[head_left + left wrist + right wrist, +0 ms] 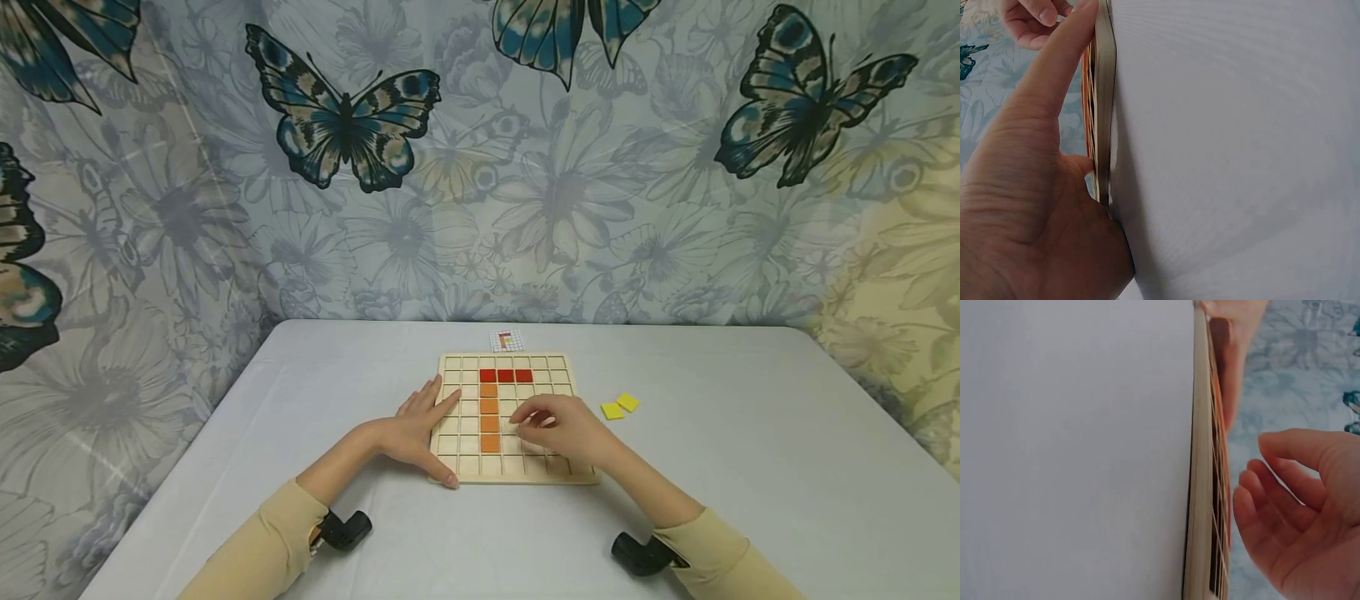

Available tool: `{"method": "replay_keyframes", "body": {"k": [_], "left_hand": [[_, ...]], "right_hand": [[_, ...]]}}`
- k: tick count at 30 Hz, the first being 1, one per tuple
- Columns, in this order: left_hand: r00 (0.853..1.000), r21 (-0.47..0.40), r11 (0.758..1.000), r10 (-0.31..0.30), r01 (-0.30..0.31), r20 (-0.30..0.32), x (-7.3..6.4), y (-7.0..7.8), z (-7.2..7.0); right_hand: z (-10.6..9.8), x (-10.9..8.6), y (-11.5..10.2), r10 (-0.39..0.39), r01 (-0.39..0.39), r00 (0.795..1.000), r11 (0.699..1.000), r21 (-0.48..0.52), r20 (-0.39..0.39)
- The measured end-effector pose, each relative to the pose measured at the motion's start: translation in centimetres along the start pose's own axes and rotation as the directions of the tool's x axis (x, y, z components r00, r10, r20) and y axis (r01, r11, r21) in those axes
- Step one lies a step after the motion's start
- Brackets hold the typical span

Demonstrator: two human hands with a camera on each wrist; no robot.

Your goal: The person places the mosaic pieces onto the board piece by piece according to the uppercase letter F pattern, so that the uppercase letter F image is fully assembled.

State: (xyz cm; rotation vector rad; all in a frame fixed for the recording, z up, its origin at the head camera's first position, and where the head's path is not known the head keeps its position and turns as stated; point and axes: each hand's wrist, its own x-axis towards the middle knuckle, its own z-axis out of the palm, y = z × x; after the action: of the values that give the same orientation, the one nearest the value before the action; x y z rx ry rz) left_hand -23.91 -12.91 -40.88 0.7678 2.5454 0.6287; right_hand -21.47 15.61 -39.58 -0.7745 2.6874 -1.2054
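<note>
A wooden grid board (468, 468) lies on the table. On it sit a row of three red square tiles (506, 376) and, running toward me under the leftmost one, a column of several orange square tiles (490, 423). My left hand (408, 432) rests on the board's left side with fingers spread, its thumb at the front left corner. Over the right half of the board hovers my right hand (564, 427), fingers loosely bent. In the right wrist view a gap shows between the right thumb and fingers (1272, 500), with nothing visible in it.
Two yellow square tiles (612, 412) lie on the white-covered table (720, 417), right of the board. A small card (507, 340) with a coloured grid pattern lies just behind the board. A patterned wall covering (555, 208) stands beyond the table.
</note>
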Motion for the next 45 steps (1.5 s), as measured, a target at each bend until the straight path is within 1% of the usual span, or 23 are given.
{"method": "replay_keyframes", "body": {"k": [5,10,12,16,21,23,26,32,36,43,45], "left_hand": [[1.000,-0.004,1.000,0.015,-0.015,0.000,0.0,-0.1,0.0],[1.000,-0.001,1.000,0.021,-0.021,0.001,0.1,-0.2,0.0],[1.000,-0.001,1.000,0.024,-0.024,0.001,0.1,-0.3,0.0],[1.000,0.008,1.000,0.027,-0.027,0.001,0.1,-0.4,0.1],[1.000,0.003,1.000,0.023,-0.023,0.003,0.0,-0.2,0.0],[1.000,-0.002,1.000,0.021,-0.021,0.005,0.0,-0.1,0.0],[1.000,0.003,1.000,0.021,-0.021,0.007,0.0,-0.2,0.0],[1.000,0.003,1.000,0.018,-0.018,0.008,0.0,-0.2,0.0],[1.000,0.005,1.000,0.008,-0.008,0.008,0.0,-0.2,0.0],[1.000,0.011,1.000,0.009,-0.009,0.006,-0.1,-0.2,0.0],[1.000,0.010,1.000,0.007,-0.007,0.008,-0.1,-0.2,0.0]], "right_hand": [[-1.6,-0.6,0.7,0.070,-0.070,0.997,0.997,-0.016,-0.040],[-3.1,-1.4,1.7,0.113,-0.115,0.992,0.993,-0.038,-0.059],[-3.7,-1.8,2.1,0.114,-0.118,0.991,0.992,-0.054,-0.072],[-4.8,-2.5,3.2,0.106,-0.121,0.987,0.985,-0.125,-0.120],[-5.9,-3.4,4.1,0.096,-0.136,0.979,0.965,-0.225,-0.181],[-6.3,-3.7,4.3,0.094,-0.141,0.977,0.958,-0.250,-0.190],[-6.7,-4.0,4.6,0.083,-0.135,0.978,0.952,-0.274,-0.193],[-7.1,-4.1,5.3,0.068,-0.119,0.983,0.945,-0.306,-0.171],[-7.0,-3.9,5.5,0.085,-0.134,0.983,0.939,-0.316,-0.164],[-6.9,-3.6,5.6,0.141,-0.181,0.978,0.937,-0.298,-0.151],[-6.9,-3.7,5.5,0.146,-0.186,0.978,0.936,-0.298,-0.152]]}}
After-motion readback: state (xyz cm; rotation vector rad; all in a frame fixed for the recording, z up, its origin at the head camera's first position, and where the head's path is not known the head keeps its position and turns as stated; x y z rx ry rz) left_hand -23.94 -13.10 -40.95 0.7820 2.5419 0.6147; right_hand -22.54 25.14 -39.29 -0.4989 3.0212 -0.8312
